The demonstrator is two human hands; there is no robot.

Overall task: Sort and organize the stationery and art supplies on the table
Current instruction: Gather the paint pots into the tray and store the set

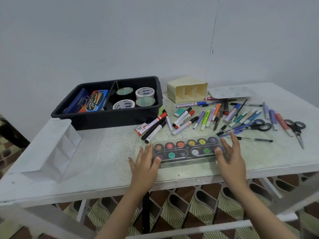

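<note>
Paint set (187, 150) in a clear lidded case lies on the desk (107, 152) near the front edge, directly ahead of both hands, long axis running left to right with the right end angled slightly away. Left hand (144, 167) at the case's left end: fingers straight and spread on the desk, thumb touching the near-left corner of the lid. Right hand (230, 159) at the right end: fingers straight and lifted, thumb on the lid. Neither hand is curled round the case; both are relaxed and bracket it end to end, equally near. Judgement: set-up for a two-handed lift by the short ends. Likely destination is the black tray (103, 116) behind and to the left, which holds tape rolls (145, 92); not certain. Loose markers and pens (207, 118) lie just behind the case, scissors (259, 125) to the right, cream organiser (187, 89) further back, white organiser (51, 149) at far left
</note>
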